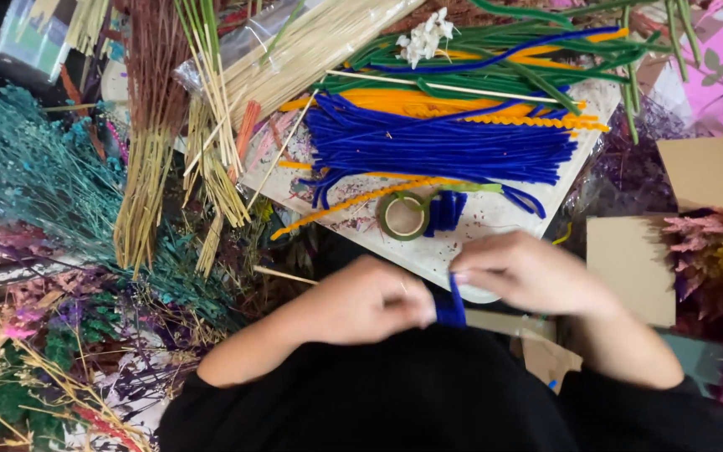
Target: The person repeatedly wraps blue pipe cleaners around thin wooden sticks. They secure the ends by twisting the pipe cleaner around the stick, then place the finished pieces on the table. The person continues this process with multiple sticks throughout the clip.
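Observation:
Both my hands meet close to my chest over a dark sleeve. My left hand (360, 303) and my right hand (525, 273) pinch the same blue pipe cleaner (452, 305), which stands bent between the fingertips. Just beyond them lies a roll of green floral tape (404, 215) beside a small folded blue pipe cleaner piece (445, 209). A thick pile of blue pipe cleaners (437, 146) rests on a white board (495, 213), with orange ones (403, 102) and green ones (504, 63) behind it.
Teal dried foliage (35, 176) fills the left. Bundles of dried straw stems (148, 176) and pale sticks (311, 46) lie upper left. Small white flowers (425, 38) sit at the top. Brown cardboard pieces (629, 268) and pink dried leaves (713, 251) are at right.

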